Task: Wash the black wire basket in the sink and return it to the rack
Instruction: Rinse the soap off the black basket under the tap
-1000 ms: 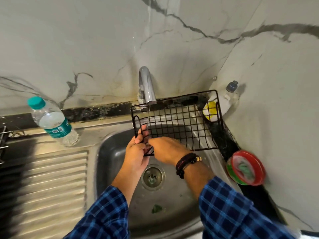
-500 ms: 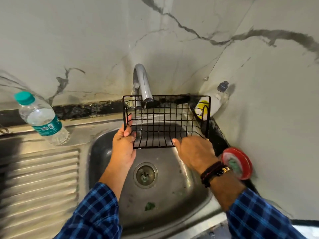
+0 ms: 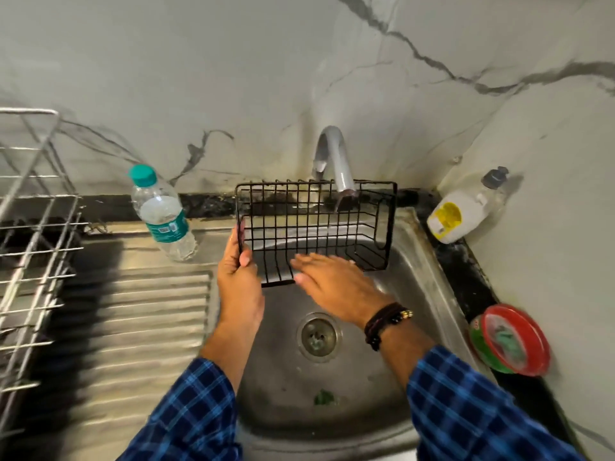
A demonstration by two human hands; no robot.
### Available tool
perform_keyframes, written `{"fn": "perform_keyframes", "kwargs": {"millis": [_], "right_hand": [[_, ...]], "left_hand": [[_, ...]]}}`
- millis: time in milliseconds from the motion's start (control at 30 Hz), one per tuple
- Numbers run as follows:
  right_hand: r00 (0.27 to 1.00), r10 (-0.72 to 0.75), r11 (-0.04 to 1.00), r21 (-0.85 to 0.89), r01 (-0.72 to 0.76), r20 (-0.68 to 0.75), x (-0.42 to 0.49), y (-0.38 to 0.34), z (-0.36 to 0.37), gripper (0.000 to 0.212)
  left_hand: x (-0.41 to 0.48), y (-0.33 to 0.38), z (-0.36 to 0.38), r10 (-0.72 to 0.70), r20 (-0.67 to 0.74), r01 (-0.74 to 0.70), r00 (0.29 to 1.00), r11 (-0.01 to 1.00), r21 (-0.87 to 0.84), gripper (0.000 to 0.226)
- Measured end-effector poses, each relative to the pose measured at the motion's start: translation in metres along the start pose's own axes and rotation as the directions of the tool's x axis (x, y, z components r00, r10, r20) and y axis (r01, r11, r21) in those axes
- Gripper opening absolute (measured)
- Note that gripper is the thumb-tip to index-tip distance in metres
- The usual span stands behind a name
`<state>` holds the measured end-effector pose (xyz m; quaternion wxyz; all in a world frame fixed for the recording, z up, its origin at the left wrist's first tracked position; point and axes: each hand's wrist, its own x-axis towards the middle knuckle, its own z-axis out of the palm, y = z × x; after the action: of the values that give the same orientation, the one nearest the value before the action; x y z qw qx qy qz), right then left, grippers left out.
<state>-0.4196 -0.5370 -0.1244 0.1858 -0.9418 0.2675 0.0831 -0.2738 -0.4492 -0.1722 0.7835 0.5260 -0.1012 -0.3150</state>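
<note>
head view: down into a steel sink (image 3: pixel 419 294) set in a corner of marble wall
basket (image 3: pixel 312 227): black wire, held over the sink just under the tap (image 3: pixel 336 161), tilted with its inside facing the camera; thin stream of water (image 3: pixel 332 224) falling through the mesh
left hand (image 3: pixel 238 274): gripping the left end of the basket, thumb in front of the wires, fingers behind
right hand (image 3: pixel 336 284): flat with fingers straight, laid across the near lower edge of the basket, grasping nothing; dark bead bracelet (image 3: pixel 386 322) at the wrist
basket against the hands: just beyond both, left end in the left hand, near edge under the right fingers
drain (image 3: pixel 317 336): below the right hand
rack (image 3: pixel 33 227): silver wire, far left, well apart from the basket, past the ribbed draining board (image 3: pixel 133 311)
water bottle (image 3: pixel 163 214): upright between rack and basket
soap bottle (image 3: pixel 462 211): in the right corner
red-lidded tub (image 3: pixel 512 341): on the dark worktop (image 3: pixel 466 261), right of the sink
</note>
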Motion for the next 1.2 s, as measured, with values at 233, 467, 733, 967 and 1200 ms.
{"fn": "perform_keyframes", "kwargs": {"millis": [233, 467, 733, 967, 1200], "right_hand": [[0.943, 0.283, 0.947, -0.107, -0.304, -0.176, -0.012, 0.019, -0.012, 0.044], [0.861, 0.451, 0.859, -0.145, -0.490, -0.237, 0.009, 0.007, -0.030, 0.030], [0.791, 0.464, 0.865, 0.010, -0.502, -0.398, 0.042, -0.012, -0.048, 0.067], [0.993, 0.000, 0.999, 0.050, 0.006, -0.118, 0.044, -0.087, -0.021, 0.065], [0.957, 0.075, 0.937, 0.349, 0.029, -0.280, 0.049, -0.027, -0.053, 0.027]], "left_hand": [[-0.012, -0.003, -0.006, -0.045, -0.072, 0.042, 0.996, 0.998, -0.046, 0.073], [-0.023, -0.003, -0.017, -0.093, -0.089, 0.089, 0.992, 0.995, -0.047, 0.069], [-0.052, -0.002, -0.001, -0.238, -0.244, 0.225, 0.940, 0.971, -0.084, 0.056], [-0.077, 0.004, 0.029, -0.186, -0.194, 0.186, 0.963, 0.982, -0.018, 0.043], [-0.072, 0.006, 0.014, -0.167, -0.228, 0.180, 0.959, 0.983, 0.038, 0.072]]}}
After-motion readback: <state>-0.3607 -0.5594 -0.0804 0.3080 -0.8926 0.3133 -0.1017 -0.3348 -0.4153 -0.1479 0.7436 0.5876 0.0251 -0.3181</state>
